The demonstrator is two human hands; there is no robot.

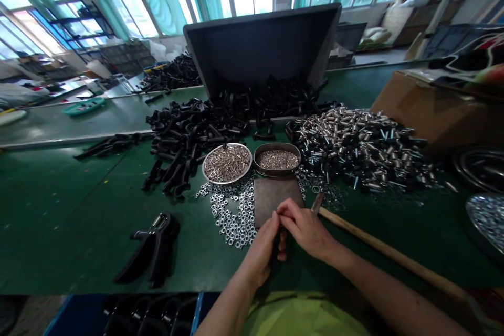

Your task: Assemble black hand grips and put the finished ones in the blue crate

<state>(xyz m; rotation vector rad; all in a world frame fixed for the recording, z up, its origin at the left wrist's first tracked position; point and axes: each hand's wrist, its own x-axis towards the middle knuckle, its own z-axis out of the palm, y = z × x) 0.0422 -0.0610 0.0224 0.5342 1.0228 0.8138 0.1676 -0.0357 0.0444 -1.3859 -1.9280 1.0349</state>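
Observation:
My left hand (260, 252) is wrapped round a dark part, most of which the fingers hide. Pinched fingertips of my right hand (301, 224) meet the left fingertips at the top of that part; anything between them is too small to make out. Both hands are at the front edge of a flat metal plate (271, 197). Silver nuts (236, 220) lie loose left of the plate. Behind it stand a round dish of small pins (227, 164) and an oval tin of tiny metal pieces (277, 159). A hammer (378, 244) lies to the right.
A black clamp-like assembly (151, 252) lies at the front left. Black parts (185, 136) are heaped before a tipped grey bin (263, 47). Metal fittings (354, 142) pile up at the right, near a cardboard box (433, 107). A blue crate (74, 315) sits below the edge.

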